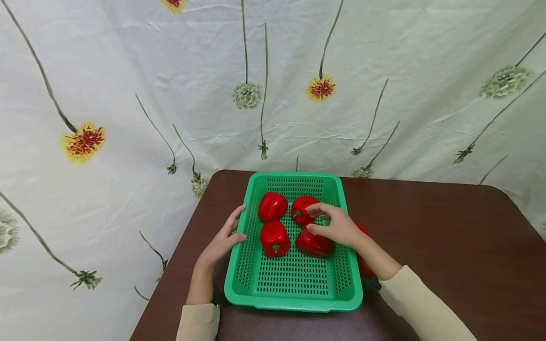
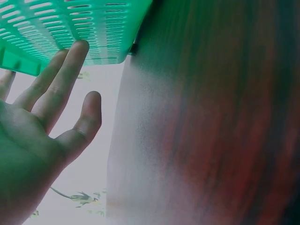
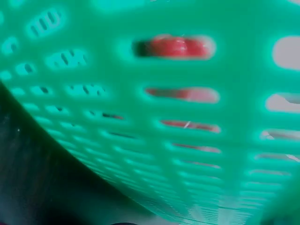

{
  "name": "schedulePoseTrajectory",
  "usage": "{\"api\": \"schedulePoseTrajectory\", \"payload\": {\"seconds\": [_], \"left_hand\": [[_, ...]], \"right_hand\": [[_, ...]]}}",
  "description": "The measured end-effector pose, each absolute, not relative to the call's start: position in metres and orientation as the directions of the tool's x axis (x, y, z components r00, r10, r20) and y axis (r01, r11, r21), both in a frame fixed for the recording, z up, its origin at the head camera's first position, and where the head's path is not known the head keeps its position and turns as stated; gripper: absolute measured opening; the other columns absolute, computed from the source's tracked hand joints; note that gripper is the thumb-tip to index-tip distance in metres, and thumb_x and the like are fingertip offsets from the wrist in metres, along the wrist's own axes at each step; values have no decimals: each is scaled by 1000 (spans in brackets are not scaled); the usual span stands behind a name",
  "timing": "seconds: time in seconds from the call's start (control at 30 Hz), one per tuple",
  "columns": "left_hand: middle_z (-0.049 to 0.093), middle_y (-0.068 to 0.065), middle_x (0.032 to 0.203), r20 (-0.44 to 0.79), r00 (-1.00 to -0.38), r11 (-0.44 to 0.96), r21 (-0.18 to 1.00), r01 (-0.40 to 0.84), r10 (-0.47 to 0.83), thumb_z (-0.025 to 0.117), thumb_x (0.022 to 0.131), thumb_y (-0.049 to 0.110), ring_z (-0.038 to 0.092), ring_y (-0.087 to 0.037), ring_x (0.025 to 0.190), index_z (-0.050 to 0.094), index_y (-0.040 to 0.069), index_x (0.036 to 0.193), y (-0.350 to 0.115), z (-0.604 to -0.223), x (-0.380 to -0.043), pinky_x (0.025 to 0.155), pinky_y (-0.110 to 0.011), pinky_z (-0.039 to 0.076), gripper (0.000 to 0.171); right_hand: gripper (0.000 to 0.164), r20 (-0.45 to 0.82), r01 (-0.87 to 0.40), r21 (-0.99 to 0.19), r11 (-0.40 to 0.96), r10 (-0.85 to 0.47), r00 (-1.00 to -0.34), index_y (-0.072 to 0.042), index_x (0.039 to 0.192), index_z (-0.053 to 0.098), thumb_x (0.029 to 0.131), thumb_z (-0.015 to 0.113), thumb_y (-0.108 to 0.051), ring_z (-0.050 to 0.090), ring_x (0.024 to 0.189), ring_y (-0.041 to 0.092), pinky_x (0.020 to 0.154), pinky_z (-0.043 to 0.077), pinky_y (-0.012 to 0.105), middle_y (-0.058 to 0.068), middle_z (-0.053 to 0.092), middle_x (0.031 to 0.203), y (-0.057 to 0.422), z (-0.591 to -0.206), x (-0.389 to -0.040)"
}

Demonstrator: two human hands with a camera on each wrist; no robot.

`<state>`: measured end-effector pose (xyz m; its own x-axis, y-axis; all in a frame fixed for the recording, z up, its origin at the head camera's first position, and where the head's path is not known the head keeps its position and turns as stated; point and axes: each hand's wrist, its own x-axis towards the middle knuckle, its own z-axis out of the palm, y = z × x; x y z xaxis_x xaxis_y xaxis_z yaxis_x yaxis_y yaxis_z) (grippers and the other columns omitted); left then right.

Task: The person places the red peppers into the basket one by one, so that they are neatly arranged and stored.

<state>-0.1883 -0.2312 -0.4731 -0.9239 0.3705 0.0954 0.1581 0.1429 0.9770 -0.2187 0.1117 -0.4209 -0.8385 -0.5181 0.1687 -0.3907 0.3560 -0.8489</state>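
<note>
Right hand point(image 1: 334, 226) partly hides 2 red peppers point(image 1: 314, 245).

The left hand point(image 2: 35, 138) comes in from the lower left, palm in sight, its grip unclosed and holding nothing. Two long fingers reach up to the slotted side of a green plastic basket point(image 2: 105, 33), their tips overlapping its lower part; whether they touch it cannot be told. The thumb point(image 2: 90, 112) stands apart to their right, bent slightly upward, and another fingertip shows at the left edge. The basket fills the upper left corner, cut off by the frame. On the right runs the dark reddish-brown surface point(image 2: 229, 117), its grain streaked and partly washed out by a whitish haze. Between hand and surface lies a bright white backdrop point(image 2: 82, 171) with a green plant motif point(image 2: 83, 198) low down.
</note>
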Motion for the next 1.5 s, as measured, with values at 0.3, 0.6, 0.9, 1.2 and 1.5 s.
{"api": "schedulePoseTrajectory", "payload": {"seconds": [0.3, 0.6, 0.9, 1.2, 1.5], "left_hand": [[35, -26, 144, 95, -922, 150, 976, 161, 376, 50, 94, 12, 45, -36, 121, 14, 20, 158, -231, -473, -188, 89, -44, 44, 74], [34, -25, 144, 96, -925, 162, 973, 165, 369, 48, 93, 10, 44, -38, 121, 15, 21, 158, -231, -471, -187, 89, -46, 42, 74], [36, -25, 143, 86, -927, 156, 976, 152, 366, 48, 93, 10, 47, -38, 119, 15, 25, 157, -230, -469, -186, 88, -47, 43, 73], [36, -25, 143, 84, -929, 177, 972, 157, 360, 47, 94, 11, 46, -38, 118, 16, 25, 157, -231, -471, -186, 88, -47, 42, 72], [37, -26, 142, 85, -928, 159, 976, 152, 363, 48, 93, 10, 47, -38, 118, 16, 24, 157, -230, -469, -186, 89, -47, 42, 73]], "right_hand": [[44, 181, -360, -880, 310, -481, -858, 2, 128, 58, 90, 70, -17, 55, 114, 38, 97, 42, 52, 19, 61, 123, 130, -415, -211], [39, 165, -310, -892, 327, -405, -900, -3, 128, 59, 92, 68, -15, 54, 117, 37, 97, 42, 51, 18, 58, 129, 158, -406, -202], [40, 153, -276, -895, 350, -342, -927, 0, 129, 57, 93, 66, -16, 56, 117, 34, 94, 46, 42, 16, 60, 127, 184, -408, -190], [39, 146, -265, -877, 401, -304, -941, 0, 128, 58, 94, 65, -16, 56, 116, 38, 94, 44, 50, 17, 60, 127, 201, -420, -182], [42, 92, -205, -877, 435, -267, -959, -1, 131, 57, 93, 66, -17, 54, 118, 41, 90, 47, 52, 19, 57, 131, 210, -433, -181]]}}
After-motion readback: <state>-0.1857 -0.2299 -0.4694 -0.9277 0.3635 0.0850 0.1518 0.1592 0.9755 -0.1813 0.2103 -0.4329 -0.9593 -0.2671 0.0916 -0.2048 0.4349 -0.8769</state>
